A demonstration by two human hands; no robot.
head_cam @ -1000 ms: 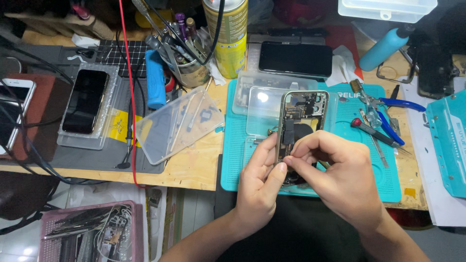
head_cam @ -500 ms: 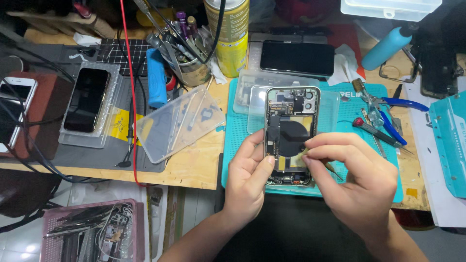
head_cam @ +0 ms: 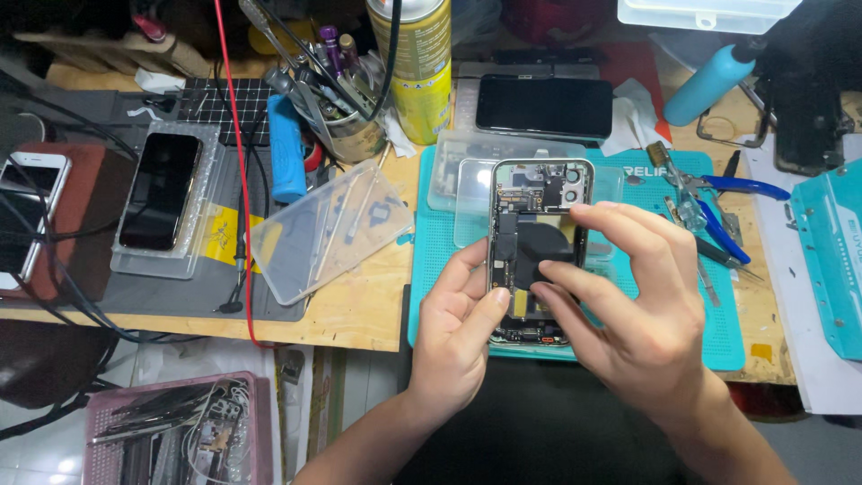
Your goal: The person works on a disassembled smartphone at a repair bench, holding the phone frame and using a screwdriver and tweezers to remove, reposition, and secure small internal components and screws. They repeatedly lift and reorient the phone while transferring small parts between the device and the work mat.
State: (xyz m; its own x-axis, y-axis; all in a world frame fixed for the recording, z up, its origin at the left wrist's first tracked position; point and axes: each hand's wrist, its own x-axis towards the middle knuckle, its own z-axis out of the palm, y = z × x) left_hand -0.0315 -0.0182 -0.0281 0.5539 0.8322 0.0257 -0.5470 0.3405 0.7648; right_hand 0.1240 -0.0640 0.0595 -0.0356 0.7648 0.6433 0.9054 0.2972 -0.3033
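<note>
Since half a second ago the right hand (head_cam: 642, 332) has shifted up over the opened phone (head_cam: 539, 256), thumb and forefinger now spread around the black patch at its middle; the phone itself has barely moved.

Near: left hand (head_cam: 458, 337) steadies the phone's left edge, thumb laid along the frame, fingers curled under and narrow. Right-hand fingers (head_cam: 620, 233) are half open, tips just touching the black flex or coil area; whether they pinch anything small I cannot tell.

Phone lies back-up, cover off, above the teal work mat (head_cam: 736, 332) at the desk's front edge. Board, battery area and camera housing are exposed, so opening is done. Inner parts look mostly in place; removal or refitting appears to be underway, not finished.

Middle: clear plastic tray (head_cam: 328, 229) left of the mat; blue-handled pliers (head_cam: 741, 189) and tweezers to the right.

Far: a dark phone (head_cam: 543, 105) lying face-up, yellow spray can (head_cam: 422, 67), tool cup (head_cam: 346, 126), blue bottle (head_cam: 714, 81).

Hidden: the phone's lower right part behind the right hand; screws too small to make out; top of the desk cut off.
</note>
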